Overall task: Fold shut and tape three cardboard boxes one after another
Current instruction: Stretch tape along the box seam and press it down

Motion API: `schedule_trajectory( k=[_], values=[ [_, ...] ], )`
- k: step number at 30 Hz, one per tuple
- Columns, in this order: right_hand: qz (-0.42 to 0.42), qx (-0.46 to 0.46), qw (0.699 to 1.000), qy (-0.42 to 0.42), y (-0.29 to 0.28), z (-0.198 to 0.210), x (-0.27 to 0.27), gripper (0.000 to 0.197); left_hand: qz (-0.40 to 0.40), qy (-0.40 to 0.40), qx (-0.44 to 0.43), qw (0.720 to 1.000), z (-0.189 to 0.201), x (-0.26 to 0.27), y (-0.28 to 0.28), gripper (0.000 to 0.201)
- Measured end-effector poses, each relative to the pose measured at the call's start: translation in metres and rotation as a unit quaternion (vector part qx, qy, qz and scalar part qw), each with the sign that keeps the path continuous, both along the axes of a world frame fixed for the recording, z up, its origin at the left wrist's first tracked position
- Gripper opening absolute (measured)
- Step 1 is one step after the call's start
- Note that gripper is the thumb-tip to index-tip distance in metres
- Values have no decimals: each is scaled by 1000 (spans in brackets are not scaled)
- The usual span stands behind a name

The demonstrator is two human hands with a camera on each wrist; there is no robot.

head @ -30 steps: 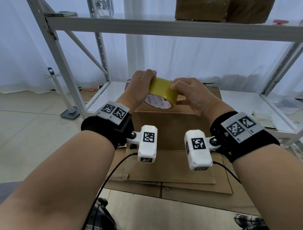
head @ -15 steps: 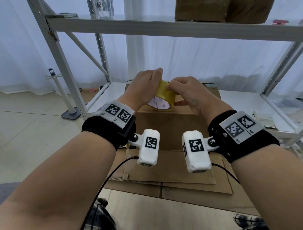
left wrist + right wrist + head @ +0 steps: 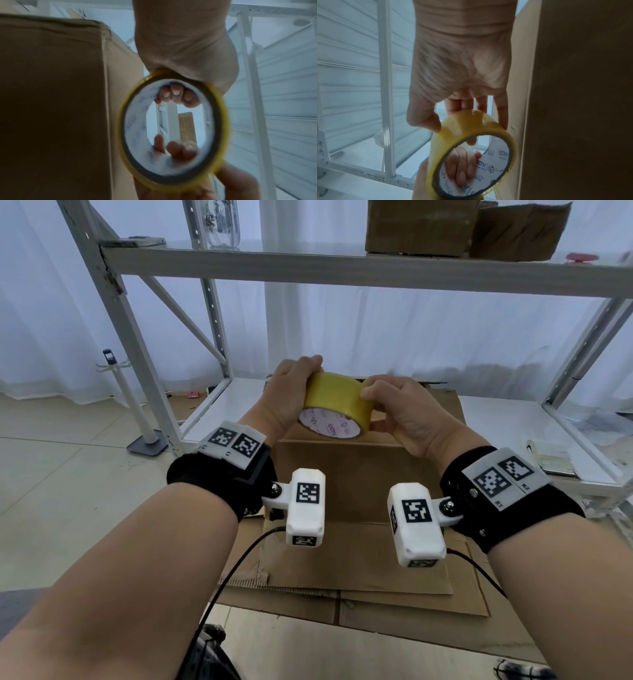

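While I watch through the head camera, both of my hands hold the yellow tape roll (image 3: pixel 337 402) up in the air above the closed cardboard box (image 3: pixel 356 474), clear of its top. My left hand (image 3: pixel 286 397) makes a closed grip on the roll's left side: the palm lies against the outer band and the fingers hook over the far edge into the core, where the left wrist view shows three fingertips (image 3: pixel 175 95) curled inside the white printed liner. My right hand (image 3: pixel 400 414) pinches the right side, thumb on the near part of the yellow band and fingers over the top and far rim; the right wrist view shows that thumb (image 3: pixel 426 121) pressed on the tape's outer face. Between the two grips, the roll is tilted, its open core facing down and toward me. Below, the box stands on flattened cardboard sheets (image 3: pixel 359 583) spread on the floor, in front of a white metal shelf rack (image 3: pixel 342 268). Two more brown boxes (image 3: pixel 462 227) sit on the rack's upper shelf.
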State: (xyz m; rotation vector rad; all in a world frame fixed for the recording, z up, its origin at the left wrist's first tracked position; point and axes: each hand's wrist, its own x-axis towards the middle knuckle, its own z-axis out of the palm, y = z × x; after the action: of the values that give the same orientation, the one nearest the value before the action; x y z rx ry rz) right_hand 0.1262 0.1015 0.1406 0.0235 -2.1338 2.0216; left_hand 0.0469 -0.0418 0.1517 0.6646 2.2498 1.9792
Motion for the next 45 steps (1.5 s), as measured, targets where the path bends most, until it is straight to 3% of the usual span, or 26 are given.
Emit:
schedule_trajectory(
  k=[7, 12, 16, 18, 21, 23, 25, 27, 29, 32, 37, 41, 45],
  values=[
    [-15, 43, 999, -19, -4, 1, -1, 16, -17, 160, -147, 976, 5, 4, -1, 45],
    [-19, 46, 998, -24, -5, 1, 0, 13, -38, 234, -205, 950, 12, 11, 1, 43],
    [-27, 63, 998, -7, -3, 3, 0, 15, -45, 169, -120, 977, 7, 4, 4, 45],
    [-20, 32, 999, 22, 0, 1, 1, 4, -12, 112, -59, 992, 6, 2, 6, 50],
    [0, 102, 994, 41, 8, -2, 3, 45, 12, 68, 15, 998, 7, 0, 6, 46],
    [-23, 139, 989, 51, 9, -3, 5, 51, -21, 119, -2, 993, 6, 2, 6, 29],
    [-74, 130, 986, 74, 11, -4, 5, 45, -86, 192, -40, 977, 6, 5, 4, 14],
    [-118, 153, 977, 88, 12, -2, 6, 34, -132, 252, -85, 955, 5, 9, 7, 20],
    [-143, 189, 968, 86, 12, -1, 7, 25, -126, 295, -101, 942, 2, 14, 12, 24],
    [-184, 166, 964, 94, 15, 1, 7, 23, -64, 335, -58, 938, -2, 13, 15, 21],
    [-154, 103, 980, 65, 18, 2, 8, 31, -12, 312, 4, 950, -6, 2, 13, 9],
    [-80, 15, 996, 36, 18, -2, 10, 42, -35, 272, -9, 962, -7, -7, 7, 7],
    [-98, 22, 994, 41, 16, -4, 11, 29, -64, 263, -39, 962, -7, -6, 7, 10]
  ],
)
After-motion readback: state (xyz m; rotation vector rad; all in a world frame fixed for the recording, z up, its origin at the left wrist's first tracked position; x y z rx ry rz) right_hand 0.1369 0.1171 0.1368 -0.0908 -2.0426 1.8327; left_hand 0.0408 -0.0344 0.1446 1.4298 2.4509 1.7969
